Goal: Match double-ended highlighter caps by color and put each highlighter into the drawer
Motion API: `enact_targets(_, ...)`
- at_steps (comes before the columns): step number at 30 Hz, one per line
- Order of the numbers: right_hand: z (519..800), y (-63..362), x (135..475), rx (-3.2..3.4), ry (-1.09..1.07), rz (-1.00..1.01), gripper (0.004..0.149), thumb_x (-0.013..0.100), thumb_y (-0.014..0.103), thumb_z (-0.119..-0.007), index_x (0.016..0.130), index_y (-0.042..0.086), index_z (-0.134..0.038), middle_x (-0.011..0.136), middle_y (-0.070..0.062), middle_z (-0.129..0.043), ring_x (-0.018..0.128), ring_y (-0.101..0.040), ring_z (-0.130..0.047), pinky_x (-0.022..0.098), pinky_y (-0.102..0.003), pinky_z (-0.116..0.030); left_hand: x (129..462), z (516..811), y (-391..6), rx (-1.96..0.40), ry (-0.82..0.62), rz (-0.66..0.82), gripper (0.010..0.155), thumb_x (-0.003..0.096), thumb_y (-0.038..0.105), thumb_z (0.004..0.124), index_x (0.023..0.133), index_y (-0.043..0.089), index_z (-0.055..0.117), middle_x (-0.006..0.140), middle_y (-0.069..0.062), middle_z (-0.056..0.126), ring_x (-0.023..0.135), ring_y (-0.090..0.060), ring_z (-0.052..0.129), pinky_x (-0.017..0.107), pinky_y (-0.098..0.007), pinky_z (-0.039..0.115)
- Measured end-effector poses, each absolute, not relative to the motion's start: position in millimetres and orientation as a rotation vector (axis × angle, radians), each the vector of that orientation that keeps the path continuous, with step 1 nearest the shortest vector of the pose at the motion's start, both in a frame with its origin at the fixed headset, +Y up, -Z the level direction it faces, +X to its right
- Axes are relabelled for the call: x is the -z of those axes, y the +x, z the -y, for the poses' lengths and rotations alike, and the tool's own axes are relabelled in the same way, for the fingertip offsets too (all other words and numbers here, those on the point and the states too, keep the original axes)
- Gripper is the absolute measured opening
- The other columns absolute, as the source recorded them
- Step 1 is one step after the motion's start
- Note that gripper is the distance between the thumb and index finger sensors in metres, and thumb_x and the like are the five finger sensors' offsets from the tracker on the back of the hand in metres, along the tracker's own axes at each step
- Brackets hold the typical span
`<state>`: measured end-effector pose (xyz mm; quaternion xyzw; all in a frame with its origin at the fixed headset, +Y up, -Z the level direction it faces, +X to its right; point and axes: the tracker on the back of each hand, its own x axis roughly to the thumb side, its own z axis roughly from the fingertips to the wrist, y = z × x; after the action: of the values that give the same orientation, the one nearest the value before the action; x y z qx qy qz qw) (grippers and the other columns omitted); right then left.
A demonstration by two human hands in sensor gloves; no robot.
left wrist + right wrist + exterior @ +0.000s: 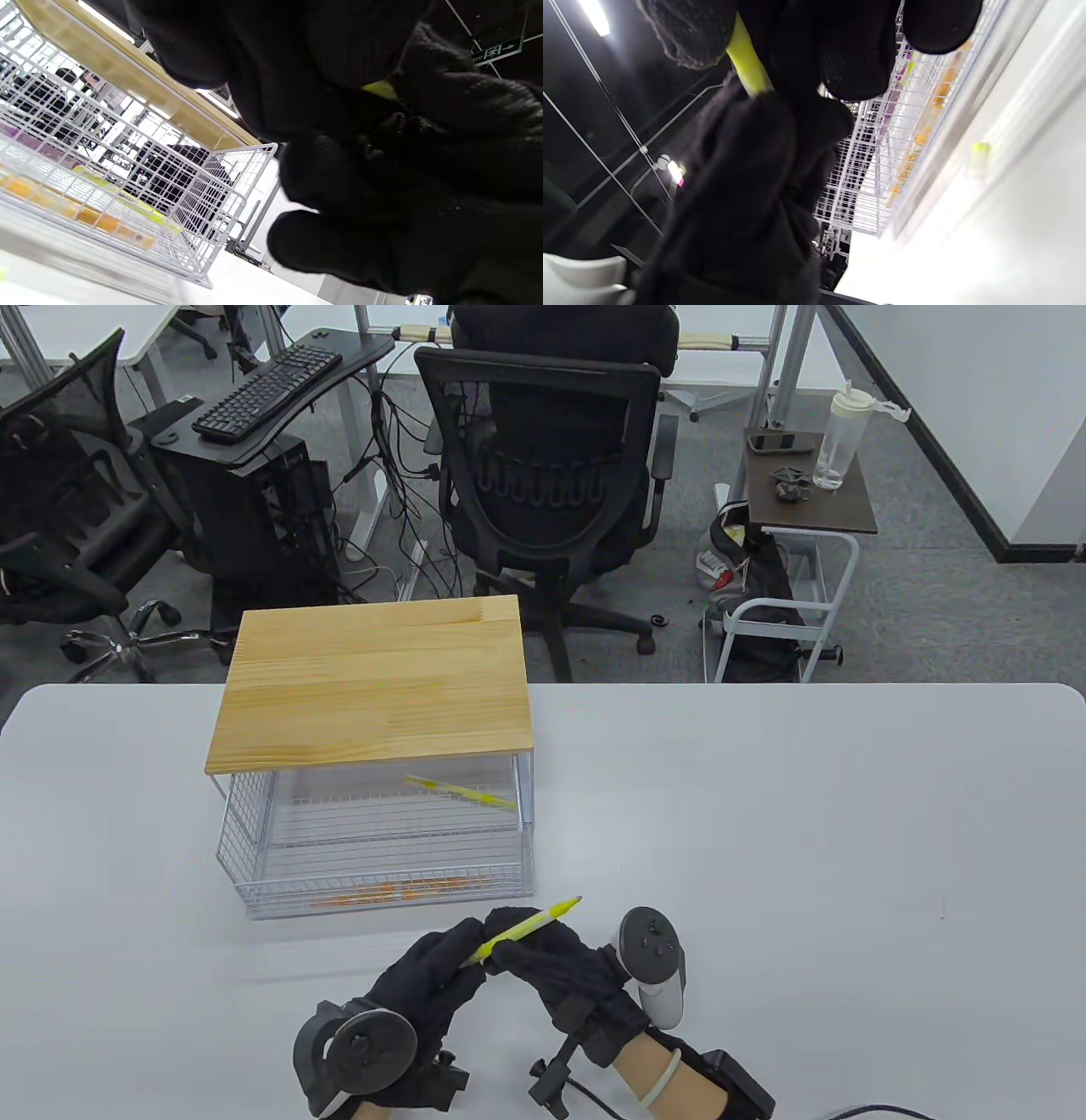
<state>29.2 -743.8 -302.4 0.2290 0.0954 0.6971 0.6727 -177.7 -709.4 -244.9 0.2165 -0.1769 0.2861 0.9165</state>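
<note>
Table view: both gloved hands meet just in front of the wire drawer (254, 848), left hand (428, 976) and right hand (551, 963) both pinching one yellow highlighter (530, 927) held clear of the white table (806, 831); far end sticks out up-right with a greyish tip, near end sits in the left fingers. Both hands grasp the highlighter, neither is slack. The drawer is pulled out from under a wooden top (373, 687). Inside, table view shows one yellow highlighter in the drawer (462, 792) lying slanted near the back right, and an orange highlighter row (399, 891) along the front edge, count unclear through the mesh. Left wrist view adds what the table view lacks: orange pieces (89, 216) end to end against the front wall, a yellow-green one (144, 209) behind them, a purple smear (38, 150) further back, too blurred to count. Right wrist view alone shows a small yellow cap (980, 148) lying loose on the table just outside the drawer front, plus the yellow barrel (746, 63) running between the right fingers (857, 55). Counted: two hands, two trackers, one held highlighter, one loose cap. Writing: only a ceiling exit sign (497, 51) in the left wrist view, symbols not legible; no brand readable on any pen. Behind the table: office chair (551, 449), keyboard (267, 390), water bottle (840, 441) on a side table.
</note>
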Motion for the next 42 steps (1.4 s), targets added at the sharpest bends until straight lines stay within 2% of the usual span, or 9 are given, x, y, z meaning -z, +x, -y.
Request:
enact_targets(3, 743.4, 30.3, 304.3, -1.548, 0.510, -0.241, 0.047, 0.061, 0.038, -0.072, 0.100, 0.016, -0.060, 0.098, -0.013, -0.072, 0.081, -0.042, -0.079, 0.065, -0.067, -0.055, 246.3, 711.9, -178.0, -0.578, 0.423, 0.377, 0.051, 0.0455, 0.035, 0.078, 0.091, 0.013, 0.082, 0.081, -0.012, 0.092, 0.056, -0.010, 0.104, 0.060, -0.042, 0.081)
enact_targets(10, 730.5, 44.2, 308.3, -1.521, 0.503, -0.167, 0.044, 0.062, 0.030, -0.066, 0.102, 0.015, -0.054, 0.101, -0.016, -0.071, 0.083, -0.046, -0.079, 0.065, -0.067, -0.055, 250.5, 716.7, -188.9, -0.519, 0.394, 0.319, 0.055, 0.0475, 0.036, 0.075, 0.099, 0.018, 0.075, 0.095, -0.011, 0.083, 0.073, -0.021, 0.098, 0.065, -0.054, 0.072)
enact_targets(16, 707.7, 68.9, 308.8, -1.651, 0.535, -0.007, 0.057, 0.062, 0.023, -0.060, 0.114, 0.011, -0.039, 0.100, -0.016, -0.070, 0.082, -0.047, -0.075, 0.067, -0.070, -0.049, 256.3, 720.8, -210.7, -0.479, 0.353, 0.216, 0.059, 0.0483, 0.039, 0.074, 0.104, 0.019, 0.069, 0.102, -0.013, 0.079, 0.082, -0.030, 0.092, 0.066, -0.059, 0.067)
enact_targets(24, 679.7, 89.3, 302.9, -2.075, 0.568, 0.180, 0.059, 0.061, 0.019, -0.070, 0.115, 0.014, -0.045, 0.099, -0.015, -0.073, 0.083, -0.047, -0.076, 0.069, -0.072, -0.049, 261.1, 724.7, -224.6, -0.358, 0.297, 0.135, 0.062, 0.0484, 0.041, 0.073, 0.106, 0.020, 0.066, 0.105, -0.013, 0.078, 0.087, -0.034, 0.089, 0.068, -0.062, 0.064)
enact_targets(28, 670.8, 93.2, 297.6, -2.241, 0.570, 0.295, 0.055, 0.060, 0.019, -0.073, 0.112, 0.015, -0.056, 0.101, -0.012, -0.075, 0.085, -0.045, -0.078, 0.070, -0.071, -0.050, 262.6, 725.5, -231.8, -0.312, 0.274, 0.093, 0.065, 0.0482, 0.043, 0.073, 0.108, 0.019, 0.064, 0.106, -0.013, 0.078, 0.089, -0.035, 0.088, 0.069, -0.063, 0.062)
enact_targets(31, 664.3, 91.7, 293.1, -2.241, 0.618, 0.281, 0.053, 0.061, 0.019, -0.074, 0.111, 0.015, -0.059, 0.100, -0.012, -0.076, 0.084, -0.045, -0.079, 0.070, -0.071, -0.050, 265.6, 727.5, -236.4, -0.276, 0.222, 0.054, 0.076, 0.0480, 0.047, 0.071, 0.114, 0.018, 0.049, 0.108, -0.015, 0.075, 0.092, -0.038, 0.085, 0.069, -0.064, 0.061)
enact_targets(33, 659.1, 88.6, 287.8, -2.216, 0.661, 0.275, 0.052, 0.061, 0.020, -0.074, 0.111, 0.015, -0.060, 0.100, -0.013, -0.077, 0.084, -0.045, -0.080, 0.069, -0.071, -0.051, 268.6, 729.8, -237.3, -0.239, 0.157, 0.035, 0.079, 0.0473, 0.050, 0.070, 0.115, 0.018, 0.045, 0.110, -0.017, 0.073, 0.095, -0.042, 0.081, 0.070, -0.066, 0.059)
enact_targets(39, 646.8, 84.6, 274.0, -2.245, 0.729, 0.343, 0.051, 0.060, 0.021, -0.074, 0.110, 0.016, -0.062, 0.100, -0.011, -0.079, 0.084, -0.044, -0.081, 0.069, -0.071, -0.052, 280.0, 738.8, -231.5, -0.136, 0.043, 0.027, 0.073, 0.0467, 0.049, 0.071, 0.112, 0.032, 0.045, 0.116, -0.015, 0.068, 0.102, -0.044, 0.074, 0.071, -0.068, 0.055)
enact_targets(42, 644.5, 85.1, 272.0, -2.237, 0.751, 0.334, 0.050, 0.061, 0.021, -0.074, 0.109, 0.017, -0.063, 0.099, -0.011, -0.079, 0.084, -0.044, -0.082, 0.069, -0.071, -0.052, 290.7, 743.4, -220.0, -0.107, -0.030, 0.048, 0.073, 0.0460, 0.048, 0.073, 0.112, 0.030, 0.048, 0.117, -0.013, 0.068, 0.103, -0.041, 0.075, 0.072, -0.067, 0.056)
